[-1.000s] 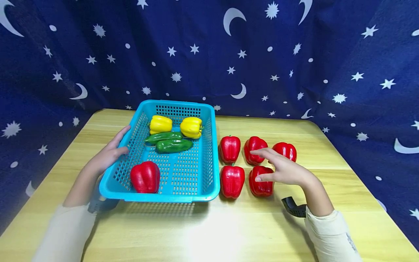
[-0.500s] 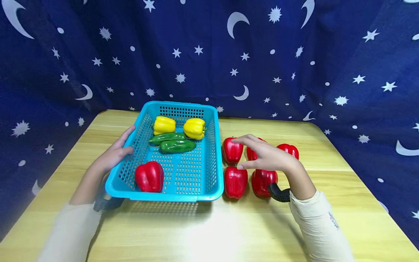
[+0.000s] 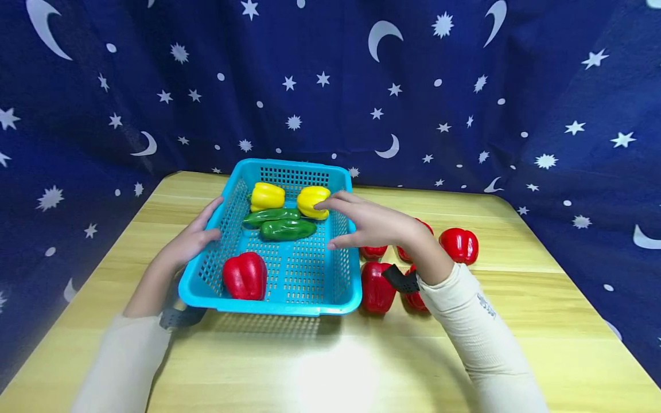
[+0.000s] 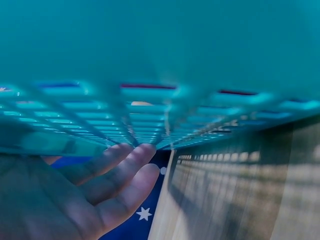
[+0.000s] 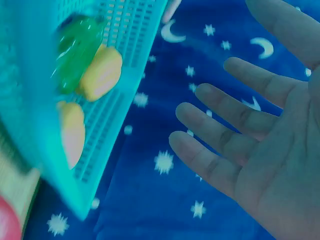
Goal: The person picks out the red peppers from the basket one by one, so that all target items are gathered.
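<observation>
A blue plastic basket (image 3: 304,309) stands left of centre in the head view, with shadow under its front edge. My left hand (image 3: 188,244) holds its left rim; in the left wrist view the fingers (image 4: 127,192) lie along the outside of the perforated wall. My right hand (image 3: 374,221) hovers over the basket's right rim with fingers spread and nothing in it. Inside lie a red bell pepper (image 3: 245,276) at the front, two green peppers (image 3: 287,229) in the middle and two yellow bell peppers (image 3: 267,197) at the back, one partly behind my right fingertips.
Several red bell peppers (image 3: 459,245) lie on the wooden table (image 3: 516,321) right of the basket, some partly covered by my right arm. A dark blue curtain (image 3: 330,80) with stars and moons hangs behind the table. Black wrist mounts (image 3: 401,279) sit at both wrists.
My right hand has moved left from above the red bell peppers to over the basket's right side, still without anything in it. My left hand stays on the basket; the head view has shifted slightly.
</observation>
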Demonstrator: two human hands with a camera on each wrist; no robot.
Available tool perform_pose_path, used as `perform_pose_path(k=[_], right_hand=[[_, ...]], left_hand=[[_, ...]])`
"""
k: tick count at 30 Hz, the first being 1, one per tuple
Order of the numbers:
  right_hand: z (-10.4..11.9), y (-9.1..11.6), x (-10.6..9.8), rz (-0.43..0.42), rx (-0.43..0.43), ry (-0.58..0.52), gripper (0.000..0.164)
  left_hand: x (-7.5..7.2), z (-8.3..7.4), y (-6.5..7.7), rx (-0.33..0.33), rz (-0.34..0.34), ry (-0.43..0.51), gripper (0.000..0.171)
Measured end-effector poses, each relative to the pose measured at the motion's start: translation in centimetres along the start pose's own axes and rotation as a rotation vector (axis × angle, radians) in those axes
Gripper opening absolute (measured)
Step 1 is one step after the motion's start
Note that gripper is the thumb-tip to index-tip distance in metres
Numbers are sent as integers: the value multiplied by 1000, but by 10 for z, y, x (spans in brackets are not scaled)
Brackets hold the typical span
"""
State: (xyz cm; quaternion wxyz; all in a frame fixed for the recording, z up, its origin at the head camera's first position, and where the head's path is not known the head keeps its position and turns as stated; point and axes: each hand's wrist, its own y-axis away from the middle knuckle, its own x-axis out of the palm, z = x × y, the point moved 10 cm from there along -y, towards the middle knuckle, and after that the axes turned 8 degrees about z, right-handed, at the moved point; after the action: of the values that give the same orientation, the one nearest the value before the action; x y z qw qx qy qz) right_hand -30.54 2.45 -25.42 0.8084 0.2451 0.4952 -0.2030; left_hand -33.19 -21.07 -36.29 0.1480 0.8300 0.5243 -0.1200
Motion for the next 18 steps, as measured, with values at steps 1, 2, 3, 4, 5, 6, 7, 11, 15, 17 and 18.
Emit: perform_pose_path(k=[1,2,3,4,5,6,7,11,15,17,18], right_hand=[[6,-7,0,11,-12,11,66],[12,-13,0,20,-25,19,66],[18,-19,1,30,-33,25,66],[22,-25,1,37,-40,31,66],[26,-30,2,43,-47,40,65],[29,-34,3,49,-51,47,65],[33,-38,4,57,-56,51,64],[42,-56,15,110,-59,76,63],[48,-72,28,180,-48,126,65],[51,-80,34,206,-46,161,66],[52,-85,37,220,-45,176,65]], left_hand=[[0,0,1,-3,-2,9,80],[-1,0,1,-4,-4,13,80],[-1,0,2,-5,-4,19,80],[0,0,1,-5,-2,27,79],[0,0,1,-5,-1,32,79],[0,1,1,-5,-1,40,79],[0,2,1,-10,-2,48,78],[-2,4,0,-8,-5,52,77],[-3,3,0,5,-8,37,77],[-4,3,0,8,-8,32,77],[-4,3,0,12,-7,29,77]])
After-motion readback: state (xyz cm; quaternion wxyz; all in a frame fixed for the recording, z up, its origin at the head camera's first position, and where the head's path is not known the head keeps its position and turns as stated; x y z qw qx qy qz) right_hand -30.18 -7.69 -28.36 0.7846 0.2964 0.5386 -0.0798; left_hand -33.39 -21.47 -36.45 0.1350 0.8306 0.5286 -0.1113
